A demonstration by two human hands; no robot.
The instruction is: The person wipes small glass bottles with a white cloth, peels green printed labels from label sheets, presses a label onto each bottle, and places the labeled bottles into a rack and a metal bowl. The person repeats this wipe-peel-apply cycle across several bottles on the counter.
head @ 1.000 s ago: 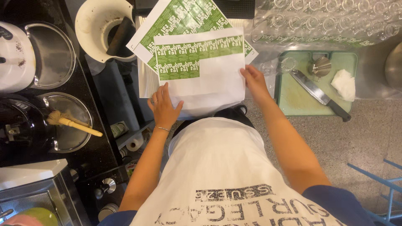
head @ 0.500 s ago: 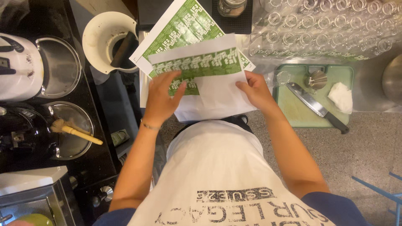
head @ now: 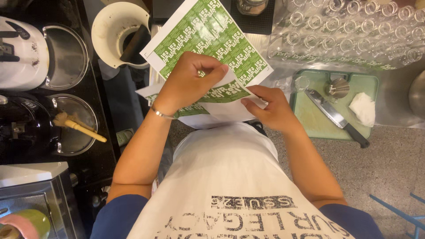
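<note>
Two hands work over a stack of label sheets at the counter's edge. The left hand (head: 188, 82) is curled, its thumb and fingertips (head: 220, 69) pinched on the upper edge of a white backing sheet (head: 230, 113) that lies in front of the apron. The right hand (head: 271, 108) grips the same sheet from the right, thumb on top and fingers tucked under. One strip of green labels (head: 221, 95) shows across that sheet between the hands.

Behind the hands lies one full sheet of green labels (head: 230, 44), tilted, its near corner hidden by the left hand. At least one more sheet edge peeks out at the left, though how many lie in the stack I cannot tell.

To the right sits one pale green cutting board (head: 316, 126), bearing one knife (head: 337, 117) with a black handle, one small metal funnel (head: 337, 87) and one crumpled white cloth (head: 364, 107). Beyond it stand rows of empty glass jars (head: 354, 31), too many and too blurred to count surely.

To the left, one white tub (head: 110, 31) holds a dark scoop. Two round metal lids (head: 66, 55) rest on the black counter, and one wooden brush (head: 79, 128) lies on the nearer one.
</note>
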